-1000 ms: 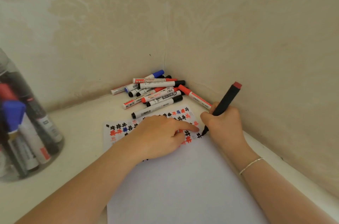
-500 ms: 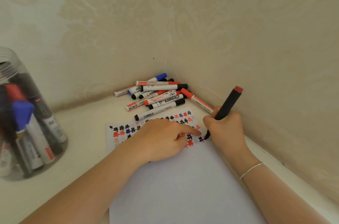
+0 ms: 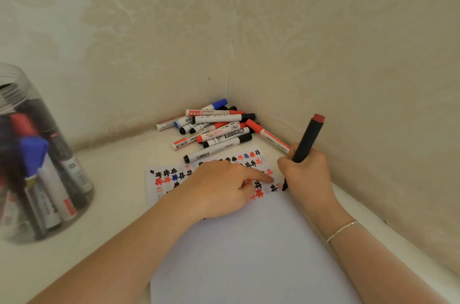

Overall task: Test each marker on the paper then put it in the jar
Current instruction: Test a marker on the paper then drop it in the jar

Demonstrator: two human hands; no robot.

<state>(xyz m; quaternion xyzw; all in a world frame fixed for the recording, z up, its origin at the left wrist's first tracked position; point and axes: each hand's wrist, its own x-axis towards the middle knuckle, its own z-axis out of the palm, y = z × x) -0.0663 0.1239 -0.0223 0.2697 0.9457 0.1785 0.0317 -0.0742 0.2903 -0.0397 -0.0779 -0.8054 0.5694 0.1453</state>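
Observation:
My right hand (image 3: 307, 174) grips a black marker (image 3: 307, 140) with a red end, its tip down on the white paper (image 3: 249, 254) beside rows of black, red and blue marks. My left hand (image 3: 221, 188) rests on the paper over the marks, index finger stretched toward the marker tip, the other fingers curled under. A pile of several capped markers (image 3: 216, 126) lies in the corner behind the paper. The clear jar (image 3: 37, 154) stands at the far left with several markers inside.
Patterned walls meet in a corner just behind the marker pile and run close along my right hand. The pale surface (image 3: 112, 179) lies between the jar and the paper. A thin bracelet (image 3: 342, 230) sits on my right wrist.
The marker tip has shifted slightly along the row of marks under my right hand. My left hand stays on the paper. The view has drifted a little.

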